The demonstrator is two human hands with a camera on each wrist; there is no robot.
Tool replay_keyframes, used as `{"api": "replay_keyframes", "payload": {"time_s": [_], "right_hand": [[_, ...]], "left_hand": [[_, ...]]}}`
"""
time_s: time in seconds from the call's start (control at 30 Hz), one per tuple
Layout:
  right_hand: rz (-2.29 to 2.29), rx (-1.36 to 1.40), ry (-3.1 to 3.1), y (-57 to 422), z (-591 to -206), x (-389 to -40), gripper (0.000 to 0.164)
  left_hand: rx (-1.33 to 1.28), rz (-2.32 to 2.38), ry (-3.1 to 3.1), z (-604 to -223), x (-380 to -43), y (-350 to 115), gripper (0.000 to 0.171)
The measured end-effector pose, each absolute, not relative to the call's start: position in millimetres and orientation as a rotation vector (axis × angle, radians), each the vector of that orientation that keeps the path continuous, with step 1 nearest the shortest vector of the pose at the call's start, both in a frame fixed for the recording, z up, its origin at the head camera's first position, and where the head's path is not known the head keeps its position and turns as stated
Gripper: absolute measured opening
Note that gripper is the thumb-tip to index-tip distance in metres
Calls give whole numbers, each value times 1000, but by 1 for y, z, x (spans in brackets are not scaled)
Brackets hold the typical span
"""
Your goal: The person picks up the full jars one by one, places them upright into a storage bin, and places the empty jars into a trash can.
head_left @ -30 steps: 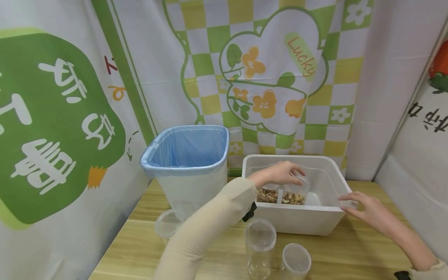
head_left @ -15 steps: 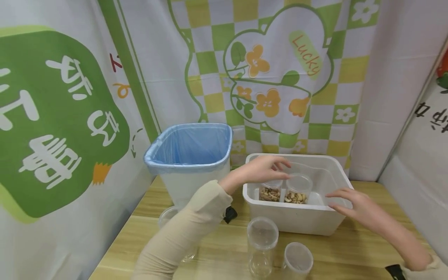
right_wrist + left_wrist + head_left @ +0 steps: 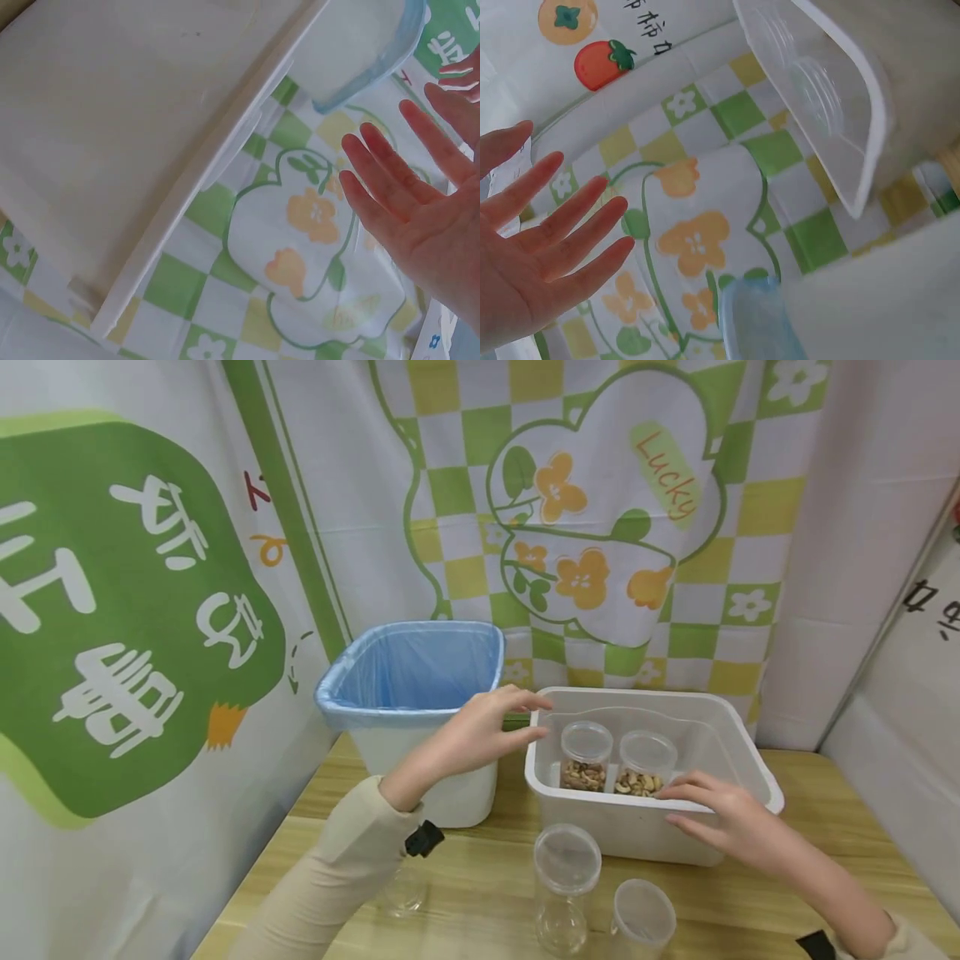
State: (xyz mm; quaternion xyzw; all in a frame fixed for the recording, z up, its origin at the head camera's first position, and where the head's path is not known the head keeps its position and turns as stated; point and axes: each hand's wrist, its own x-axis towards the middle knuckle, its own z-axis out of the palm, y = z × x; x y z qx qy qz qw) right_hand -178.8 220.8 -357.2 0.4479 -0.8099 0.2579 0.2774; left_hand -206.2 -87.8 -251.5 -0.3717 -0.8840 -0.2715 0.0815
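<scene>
My left hand (image 3: 483,731) is in the air between the lined bin and the left end of the white plastic tub (image 3: 637,835), its fingers apart and holding nothing. Inside the tub stand two clear lidded jars part-filled with nuts: a jar of brown walnut-like pieces (image 3: 584,747) and a jar of pale cashews (image 3: 647,756). Over the tub's front rim, close to the cashew jar, is my right hand (image 3: 723,818), also holding nothing. Both wrist views show spread fingers, on the left hand (image 3: 551,255) and the right hand (image 3: 420,206).
A white bin (image 3: 420,760) with a blue liner stands left of the tub. In front, a tall clear lidded jar (image 3: 562,910) and a second lidded jar (image 3: 643,914) stand on the wooden table (image 3: 480,902). Another clear jar (image 3: 407,895) is partly behind my left sleeve.
My left hand has left the cashew jar and moved left, out of the tub. My right hand has slid from the tub's right end leftward along the front rim.
</scene>
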Motion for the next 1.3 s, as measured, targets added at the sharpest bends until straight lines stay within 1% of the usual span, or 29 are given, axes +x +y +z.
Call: {"api": "replay_keyframes", "payload": {"time_s": [0.23,0.33,0.43,0.53,0.77,1.03,1.3], "right_hand": [[673,1220,-2173,211,-371,-162,35],[682,1238,-2165,209,-380,-155,31],[674,1248,-2158,208,-389,-149,22],[682,1254,-2150,208,-399,-144,21],[740,1236,-2138,207,-417,-137,26],[771,1206,-2181,210,-437,-134,29],[763,1100,-2213,210,-459,-132,41]], "left_hand": [[-1056,-735,-2525,-258,-196,-127,26],[-1032,-729,-2457,-263,-194,-144,25],[-1011,-716,-2375,-268,-194,-160,25],[-991,-687,-2294,-276,-198,-175,25],[-873,-662,-2220,-294,-206,-207,28],[-763,-680,-2144,-311,-215,-236,29],[-653,-701,-2137,-326,-225,-260,28]]}}
